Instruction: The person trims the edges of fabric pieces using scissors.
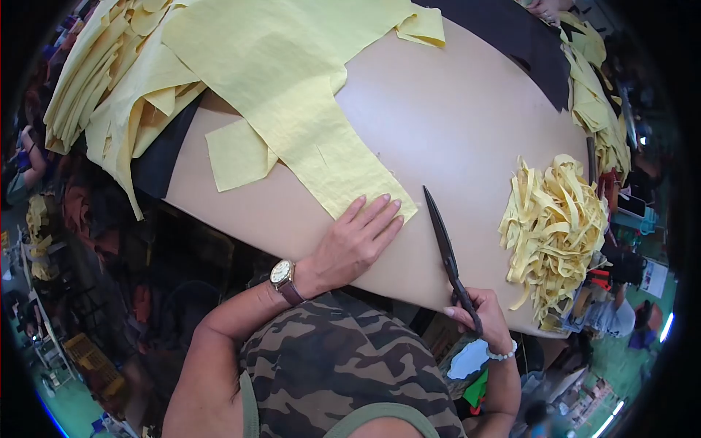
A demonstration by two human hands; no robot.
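Note:
My left hand (358, 242) lies flat with its fingers stretched over the near end of a yellow fabric piece (307, 124), pressing it to the tabletop (467, 109). In my right hand (483, 314), at the table's near edge, is a pair of black scissors (442, 241). My fingers are wrapped round the handles. The blades point away from me and look closed, just right of the fabric's end and apart from it. Part of the handles is hidden by my fingers.
A heap of thin yellow fabric strips (558, 226) lies at the table's right end. Stacked yellow cloth (102, 66) hangs over the left edge. Dark fabric (504, 36) covers the far side, where another person's hand (548, 9) shows beside more yellow pieces (595, 109).

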